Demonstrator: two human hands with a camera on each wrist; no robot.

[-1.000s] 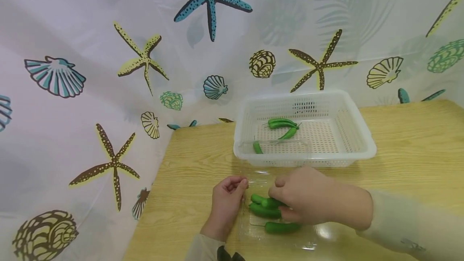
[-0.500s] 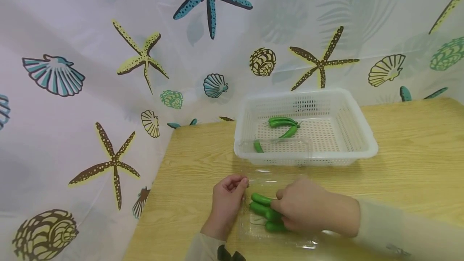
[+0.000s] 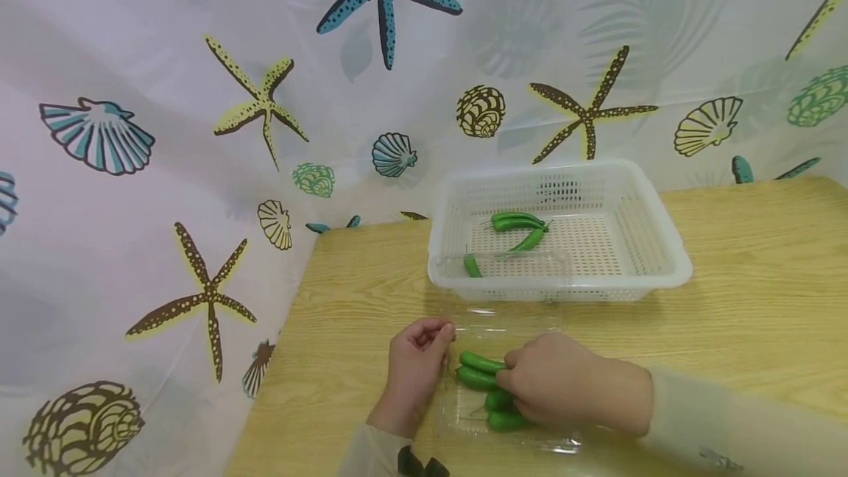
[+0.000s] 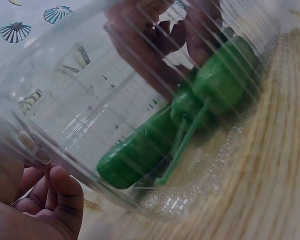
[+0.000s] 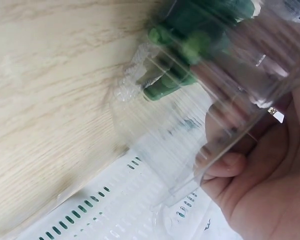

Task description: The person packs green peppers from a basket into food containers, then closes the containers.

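Note:
A clear plastic clamshell box [image 3: 563, 446] lies on the table with several green chili peppers [image 3: 475, 378] inside. My left hand [image 3: 414, 370] pinches the box's left rim between thumb and fingertips. My right hand [image 3: 573, 385] is down in the box, its fingers curled on a green chili pepper [image 3: 498, 399] between the upper pair and the lowest one. That pepper's right end is hidden behind the hand. Through the clear wall in the left wrist view, the fingers press close over the peppers [image 4: 135, 160], and thin stems point toward the camera.
Behind the box stands a white perforated basket [image 3: 623, 284] with several more green chili peppers [image 3: 517, 222] in it. The box's raised clear lid [image 3: 503, 265] overlaps the basket's front rim. A curtain [image 3: 424, 94] printed with starfish and shells hangs behind the wooden table [image 3: 358, 278].
My right hand has shifted slightly down and inward in the box, and the peppers under it have spread apart, with one now lying beside the lowest. My left hand has kept its place.

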